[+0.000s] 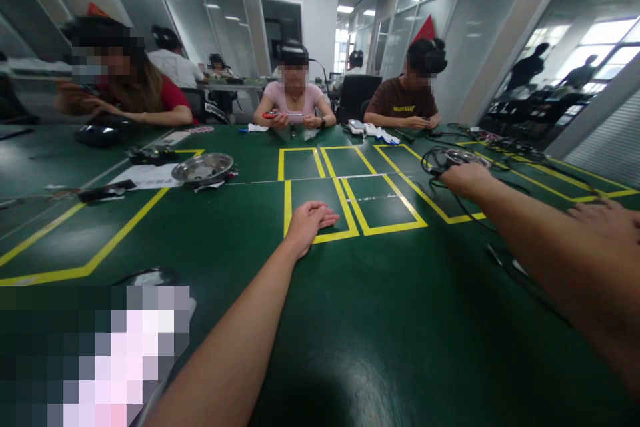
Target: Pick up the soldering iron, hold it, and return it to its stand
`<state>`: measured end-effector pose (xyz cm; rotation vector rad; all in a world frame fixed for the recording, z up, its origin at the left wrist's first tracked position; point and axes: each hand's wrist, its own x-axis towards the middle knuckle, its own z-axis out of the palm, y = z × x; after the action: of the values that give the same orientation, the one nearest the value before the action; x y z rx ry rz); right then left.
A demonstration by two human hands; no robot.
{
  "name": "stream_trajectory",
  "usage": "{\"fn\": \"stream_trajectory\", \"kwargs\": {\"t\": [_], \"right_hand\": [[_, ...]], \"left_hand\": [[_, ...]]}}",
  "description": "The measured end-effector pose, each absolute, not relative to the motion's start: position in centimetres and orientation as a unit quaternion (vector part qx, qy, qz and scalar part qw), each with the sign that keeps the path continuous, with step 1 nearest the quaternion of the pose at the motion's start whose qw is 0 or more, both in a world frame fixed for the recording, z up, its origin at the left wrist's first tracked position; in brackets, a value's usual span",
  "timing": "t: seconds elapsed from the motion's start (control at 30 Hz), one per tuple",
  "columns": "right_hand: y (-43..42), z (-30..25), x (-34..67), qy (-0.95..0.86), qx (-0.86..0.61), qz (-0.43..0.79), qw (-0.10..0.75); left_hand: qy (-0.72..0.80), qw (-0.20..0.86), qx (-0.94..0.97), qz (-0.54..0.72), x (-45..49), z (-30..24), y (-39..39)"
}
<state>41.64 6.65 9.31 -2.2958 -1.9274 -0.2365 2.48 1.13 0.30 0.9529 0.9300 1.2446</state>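
Note:
My left hand [310, 219] lies flat on the green table [380, 333], fingers stretched out to the right across a yellow tape line [345, 200], and it holds nothing. My right hand [464, 178] reaches far out to the right, against the near rim of a small metal bowl [465, 156] ringed by a looped black cable [431, 161]. Its back faces me and hides the fingers, so a grip does not show.
A second metal bowl [203, 167] stands at the left beside a white paper sheet [145, 177] and dark small parts. White gloves [380, 135] lie at the far side, where three people sit. Another person's hand [605, 217] rests at the right. Black cables [505, 260] trail under my right arm.

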Motion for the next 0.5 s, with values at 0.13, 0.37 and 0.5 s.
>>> {"fn": "stream_trajectory", "kwargs": {"t": [0.13,0.37,0.5], "right_hand": [[6.4,8.0,40.2,-0.662,-0.749,-0.029,-0.018],[6.1,9.1,40.6,-0.639,-0.769,0.012,-0.012],[5.2,9.0,39.8,-0.62,-0.778,0.081,0.059]], "left_hand": [[0.39,0.623,0.408,0.541,2.3,0.2,1.2],[0.402,0.623,0.414,0.528,2.2,0.9,0.7],[0.398,0.624,0.415,0.529,2.1,0.8,0.7]]}}
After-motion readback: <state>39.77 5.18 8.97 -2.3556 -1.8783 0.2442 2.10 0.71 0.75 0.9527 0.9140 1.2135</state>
